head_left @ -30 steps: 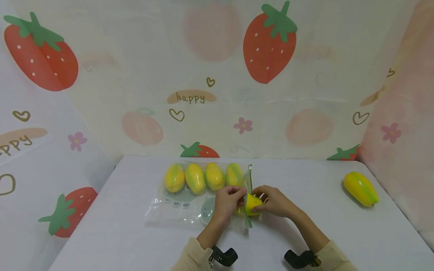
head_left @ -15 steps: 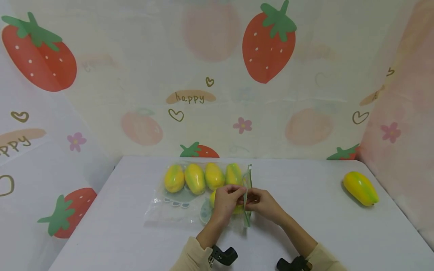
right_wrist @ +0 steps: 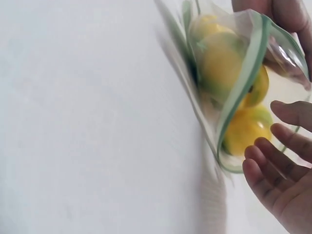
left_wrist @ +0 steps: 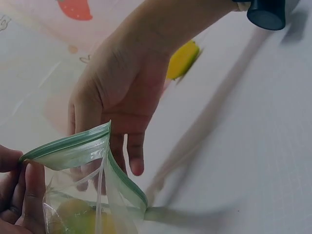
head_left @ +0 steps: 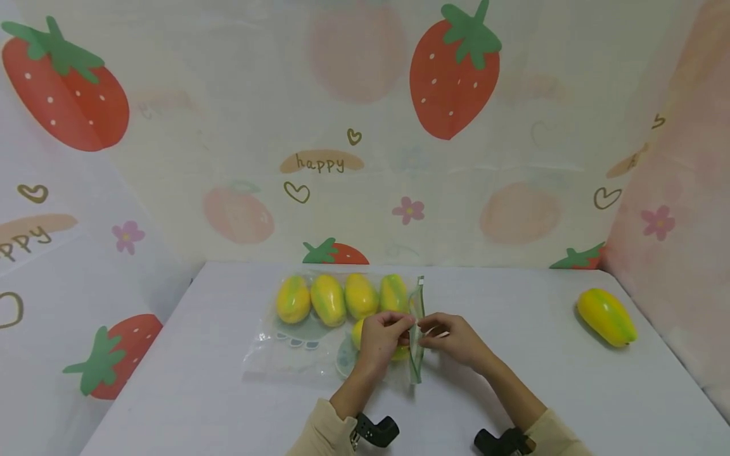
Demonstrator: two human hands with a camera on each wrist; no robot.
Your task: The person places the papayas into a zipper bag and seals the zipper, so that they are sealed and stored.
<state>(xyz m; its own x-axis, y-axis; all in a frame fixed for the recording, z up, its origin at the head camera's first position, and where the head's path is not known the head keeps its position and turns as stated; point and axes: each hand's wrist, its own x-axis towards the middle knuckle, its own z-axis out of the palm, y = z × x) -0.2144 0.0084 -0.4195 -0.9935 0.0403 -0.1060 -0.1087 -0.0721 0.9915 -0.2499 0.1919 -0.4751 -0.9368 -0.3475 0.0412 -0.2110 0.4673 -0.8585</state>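
A clear zip bag [head_left: 268, 361] with a green-edged mouth lies on the table, its opening toward the right. My left hand [head_left: 379, 339] pinches the upper edge of that mouth between thumb and fingers, lifting it. Inside, a row of yellow-green papayas [head_left: 328, 301] lies along the far side. Another papaya [head_left: 357, 332] sits nearer, partly hidden behind my left hand. My right hand [head_left: 453, 342] is at the mouth with fingers loosely bent and nothing in them. In the right wrist view its fingertips [right_wrist: 263, 146] spread beside the opening, and papayas show within.
One loose papaya [head_left: 607, 318] lies at the right of the white table [head_left: 542, 354]. Behind stands a backdrop [head_left: 365, 209] printed with strawberries. A black wrist camera [head_left: 378, 430] is strapped to each forearm.
The nearer papaya, gripped by my right hand at the mouth, has gone left into the bag. My right hand has let go and drawn back slightly. The left hand has stayed put.
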